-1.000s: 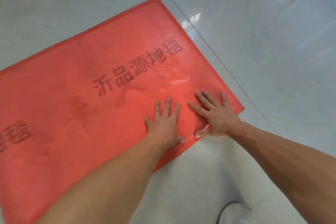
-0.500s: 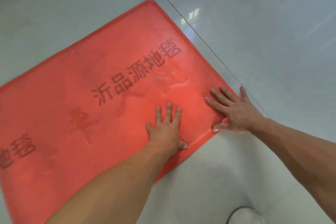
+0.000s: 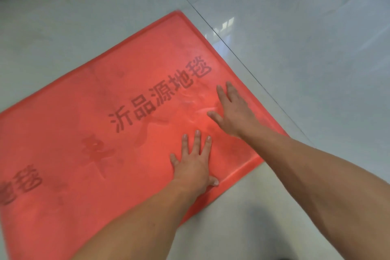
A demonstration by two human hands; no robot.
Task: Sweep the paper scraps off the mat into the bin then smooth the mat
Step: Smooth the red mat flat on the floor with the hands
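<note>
A: Where is the red mat (image 3: 88,133) placed?

B: It is laid flat on the pale tiled floor (image 3: 316,48), turned at an angle to the dark tile joint (image 3: 242,61). This joint passes just beside the mat's far corner. Dark Chinese characters (image 3: 158,99) are printed across the mat.

A: And how is each hand seen?

B: The left hand (image 3: 193,164) is pressed palm down on the mat, near its closest edge, with the fingers spread. Nothing is held; the grip is released. The right hand (image 3: 233,112) is also laid flat on the mat, beyond the left hand and just beside the printed characters. Its grip is released too, and nothing is grasped. Faint wrinkles (image 3: 196,101) are seen in the mat beside the right hand.
</note>
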